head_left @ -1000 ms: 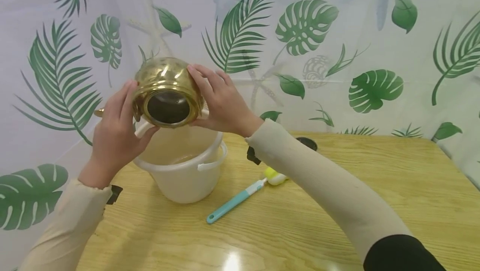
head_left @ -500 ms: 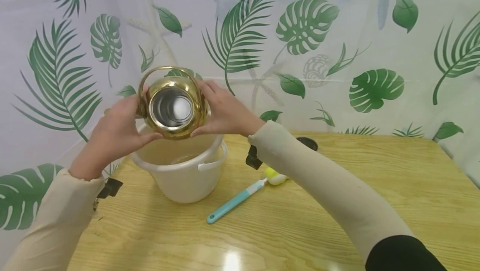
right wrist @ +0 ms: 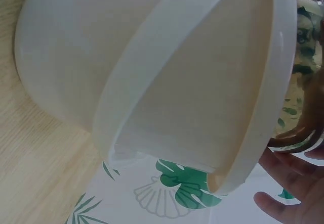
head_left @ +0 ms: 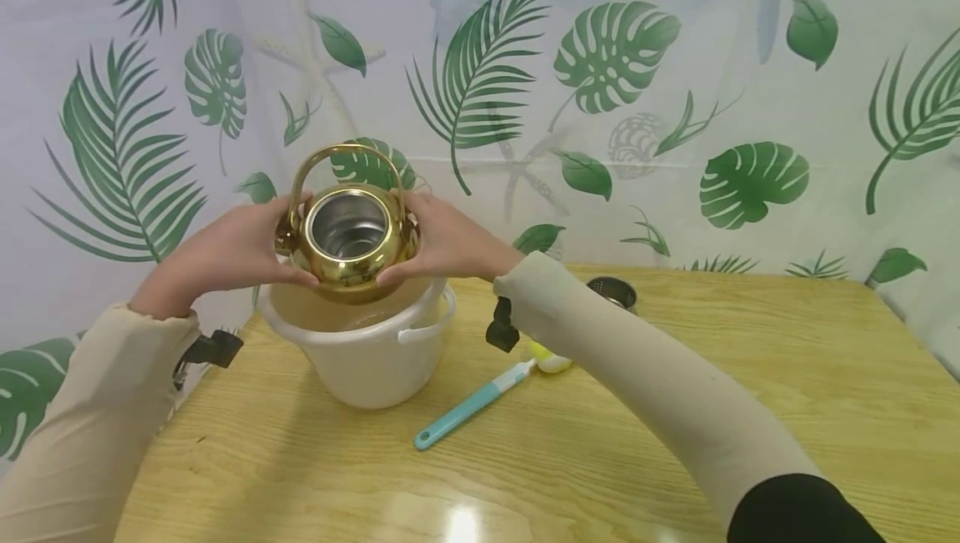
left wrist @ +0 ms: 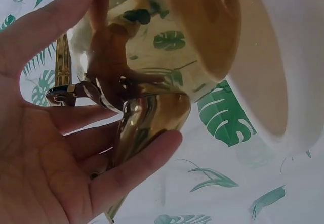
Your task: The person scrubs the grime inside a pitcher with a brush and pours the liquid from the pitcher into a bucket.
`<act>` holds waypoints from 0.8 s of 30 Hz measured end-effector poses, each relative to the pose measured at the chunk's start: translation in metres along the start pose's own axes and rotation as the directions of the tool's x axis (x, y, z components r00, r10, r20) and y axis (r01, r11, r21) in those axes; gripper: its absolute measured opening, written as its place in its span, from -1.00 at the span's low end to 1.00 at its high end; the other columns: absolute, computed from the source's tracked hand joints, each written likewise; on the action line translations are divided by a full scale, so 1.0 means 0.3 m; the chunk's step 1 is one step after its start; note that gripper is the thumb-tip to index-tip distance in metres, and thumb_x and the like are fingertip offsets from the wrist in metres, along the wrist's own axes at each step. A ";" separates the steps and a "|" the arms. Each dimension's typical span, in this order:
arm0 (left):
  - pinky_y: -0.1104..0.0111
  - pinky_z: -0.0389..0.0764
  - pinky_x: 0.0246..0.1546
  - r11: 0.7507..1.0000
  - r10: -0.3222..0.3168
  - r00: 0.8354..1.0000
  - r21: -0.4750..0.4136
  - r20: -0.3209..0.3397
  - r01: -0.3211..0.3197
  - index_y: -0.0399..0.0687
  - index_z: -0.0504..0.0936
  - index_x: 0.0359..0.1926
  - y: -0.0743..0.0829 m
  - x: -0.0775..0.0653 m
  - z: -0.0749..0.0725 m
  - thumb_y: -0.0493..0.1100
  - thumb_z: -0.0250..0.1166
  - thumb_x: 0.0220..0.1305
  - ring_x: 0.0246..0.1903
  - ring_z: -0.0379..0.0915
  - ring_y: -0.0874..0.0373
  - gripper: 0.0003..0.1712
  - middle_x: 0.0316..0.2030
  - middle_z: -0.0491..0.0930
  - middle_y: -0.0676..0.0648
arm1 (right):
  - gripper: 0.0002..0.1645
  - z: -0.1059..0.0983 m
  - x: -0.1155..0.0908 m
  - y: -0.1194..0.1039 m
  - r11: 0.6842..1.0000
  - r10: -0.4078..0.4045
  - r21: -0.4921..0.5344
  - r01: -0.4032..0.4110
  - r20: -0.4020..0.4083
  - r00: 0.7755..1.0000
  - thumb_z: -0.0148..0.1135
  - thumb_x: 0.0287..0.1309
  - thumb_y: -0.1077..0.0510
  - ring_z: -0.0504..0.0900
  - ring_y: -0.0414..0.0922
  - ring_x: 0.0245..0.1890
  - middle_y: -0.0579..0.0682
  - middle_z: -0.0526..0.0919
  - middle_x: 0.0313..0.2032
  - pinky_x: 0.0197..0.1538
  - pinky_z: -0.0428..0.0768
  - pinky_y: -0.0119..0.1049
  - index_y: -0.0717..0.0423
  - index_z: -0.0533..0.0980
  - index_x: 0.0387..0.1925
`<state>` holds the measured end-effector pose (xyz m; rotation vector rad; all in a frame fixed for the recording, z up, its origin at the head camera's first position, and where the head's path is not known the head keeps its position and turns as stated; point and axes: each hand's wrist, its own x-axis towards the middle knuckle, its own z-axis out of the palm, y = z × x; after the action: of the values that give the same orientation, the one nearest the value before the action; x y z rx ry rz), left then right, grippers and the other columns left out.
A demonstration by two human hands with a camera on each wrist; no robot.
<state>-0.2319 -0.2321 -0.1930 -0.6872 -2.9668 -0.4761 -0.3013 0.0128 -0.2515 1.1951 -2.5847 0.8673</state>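
Note:
A shiny gold teapot (head_left: 348, 276) with a raised arched handle and no lid is held over the white bucket (head_left: 371, 368). Its round mouth faces up and tilts toward me, showing a bare steel inside. My left hand (head_left: 228, 247) grips the left side, thumb at the front; in the left wrist view its fingers wrap about the gold spout (left wrist: 152, 115). On the opposite side my right hand (head_left: 457, 234) holds the body, thumb in front and other fingers behind. The teapot's underside hangs just over the bucket's opening.
On the wooden table (head_left: 600, 460) lies a sponge brush with a teal handle (head_left: 461, 415) and a yellow-white head (head_left: 551, 359). Behind my right sleeve stands a dark mesh strainer (head_left: 612, 289), partly hidden. A leaf-patterned cloth (head_left: 652, 209) hangs at the back.
The teapot has turned from mouth toward me and tipped down to nearly upright, and come lower. Its handle has swung up into view. Both hands kept hold and turned with it.

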 end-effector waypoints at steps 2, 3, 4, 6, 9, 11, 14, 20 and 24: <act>-0.04 0.45 0.02 1.000 -0.003 1.000 0.002 0.006 0.003 -0.14 0.22 0.30 0.003 0.000 0.001 0.03 0.56 -0.21 0.03 0.50 -0.15 0.06 0.03 0.57 -0.25 | 0.21 0.001 0.001 0.002 1.000 -0.003 0.020 0.003 0.007 1.000 0.51 -0.36 -0.31 0.39 -0.12 0.22 -0.04 0.45 0.19 0.29 0.34 -0.18 0.00 0.18 0.33; -0.04 0.45 0.02 1.000 -0.004 1.000 0.004 0.003 0.004 -0.13 0.23 0.28 0.006 -0.001 0.003 0.03 0.56 -0.23 0.04 0.50 -0.16 0.05 0.04 0.56 -0.24 | 0.20 0.001 0.001 0.004 0.999 -0.005 0.032 0.005 0.009 1.000 0.50 -0.35 -0.31 0.39 -0.13 0.23 -0.05 0.45 0.20 0.30 0.34 -0.19 -0.01 0.18 0.33; -0.05 0.45 0.02 1.000 -0.007 1.000 0.006 -0.003 0.007 -0.11 0.24 0.28 0.009 -0.002 0.006 0.03 0.57 -0.24 0.05 0.49 -0.15 0.05 0.05 0.56 -0.23 | 0.19 0.000 0.002 0.005 0.999 -0.004 0.038 0.003 0.013 1.000 0.50 -0.34 -0.31 0.39 -0.13 0.23 -0.05 0.45 0.20 0.30 0.34 -0.20 -0.01 0.19 0.33; -0.04 0.47 0.00 1.000 -0.005 1.000 0.023 -0.020 0.005 -0.06 0.24 0.28 0.015 -0.004 0.010 0.04 0.57 -0.25 0.04 0.50 -0.14 0.05 0.06 0.56 -0.20 | 0.20 -0.003 0.000 0.006 0.999 0.000 0.037 -0.001 0.018 1.000 0.49 -0.33 -0.31 0.39 -0.13 0.24 -0.04 0.45 0.21 0.30 0.34 -0.21 0.01 0.18 0.34; -0.02 0.50 -0.08 0.999 -0.001 0.999 0.043 -0.047 0.003 0.02 0.23 0.30 0.026 -0.008 0.016 0.08 0.57 -0.25 -0.01 0.54 -0.09 0.07 0.01 0.59 -0.17 | 0.22 -0.016 -0.007 0.001 1.000 0.011 0.018 -0.011 0.020 1.000 0.48 -0.31 -0.31 0.39 -0.11 0.25 -0.01 0.43 0.23 0.29 0.34 -0.20 0.05 0.15 0.36; 0.00 0.51 -0.13 0.998 -0.008 0.998 0.058 -0.064 0.012 0.05 0.18 0.34 0.034 -0.013 0.015 0.12 0.56 -0.25 -0.04 0.55 -0.07 0.12 -0.02 0.61 -0.17 | 0.21 -0.030 -0.012 -0.005 1.000 0.007 0.009 -0.007 0.017 1.000 0.48 -0.29 -0.30 0.39 -0.11 0.25 0.00 0.43 0.23 0.29 0.34 -0.20 0.07 0.16 0.35; 0.02 0.53 -0.20 0.997 -0.021 0.996 0.077 -0.090 0.028 0.07 0.12 0.38 0.046 -0.018 0.012 0.16 0.55 -0.25 -0.11 0.56 -0.04 0.18 -0.09 0.62 -0.16 | 0.20 -0.058 -0.022 -0.017 1.000 0.002 -0.028 -0.002 0.014 1.000 0.45 -0.26 -0.31 0.36 -0.10 0.27 0.02 0.38 0.26 0.30 0.34 -0.18 0.05 0.13 0.37; 0.05 0.53 -0.18 0.996 0.040 0.989 0.091 -0.141 -0.027 0.10 0.14 0.38 0.082 0.000 0.009 0.16 0.55 -0.25 -0.13 0.54 0.01 0.16 -0.10 0.61 -0.10 | 0.28 -0.122 -0.050 -0.029 0.979 -0.004 -0.205 0.008 0.021 1.000 0.35 -0.21 -0.41 0.40 -0.02 0.22 0.07 0.37 0.25 0.27 0.34 -0.06 0.06 0.00 0.42; 0.07 0.54 -0.13 0.993 0.097 0.984 0.076 -0.151 -0.086 0.10 0.20 0.33 0.124 0.027 0.011 0.12 0.57 -0.27 -0.09 0.55 0.03 0.11 -0.04 0.61 -0.07 | 0.31 -0.170 -0.087 -0.028 0.955 -0.017 -0.296 0.024 0.025 1.000 0.32 -0.22 -0.46 0.44 0.01 0.17 0.05 0.44 0.18 0.25 0.35 -0.06 0.07 -0.03 0.41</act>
<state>-0.2228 -0.1959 -0.1845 -0.7400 -2.7792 -0.3982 -0.2822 0.0542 -0.2158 1.1462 -2.5960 0.4412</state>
